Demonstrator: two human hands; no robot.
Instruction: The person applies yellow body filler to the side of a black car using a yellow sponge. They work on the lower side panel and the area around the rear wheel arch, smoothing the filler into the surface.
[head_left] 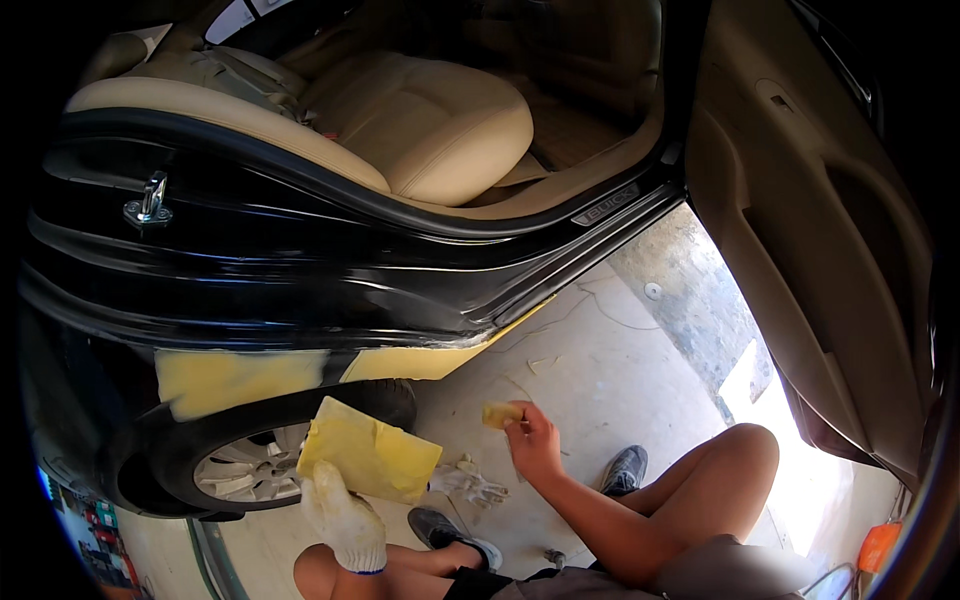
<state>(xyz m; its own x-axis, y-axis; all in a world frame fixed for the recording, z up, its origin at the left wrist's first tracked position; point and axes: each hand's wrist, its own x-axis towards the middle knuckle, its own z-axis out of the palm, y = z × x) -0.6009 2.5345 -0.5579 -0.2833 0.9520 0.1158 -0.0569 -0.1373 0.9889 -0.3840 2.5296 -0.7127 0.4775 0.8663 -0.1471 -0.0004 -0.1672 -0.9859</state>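
Note:
My left hand (342, 520), in a white knitted glove, grips a flat rectangular mixing board (375, 452) covered with yellow putty. Bare and closed in a pinch, my right hand (535, 440) holds a small yellow-smeared putty spreader (500, 414), apart from the board. Beyond the hands is a black car body (290, 290). Yellow filler (240, 380) coats the panel above the rear wheel (250, 468). More yellow filler (430, 360) runs along the lower sill. The board overlaps part of the wheel from this view.
An open car door (800, 220) stands on the right. The doorway shows a beige seat (440, 125) and a metal door striker (150, 205). A loose white glove (470, 482) lies on the floor between my shoes (625, 468). An orange object (878, 547) is at the lower right.

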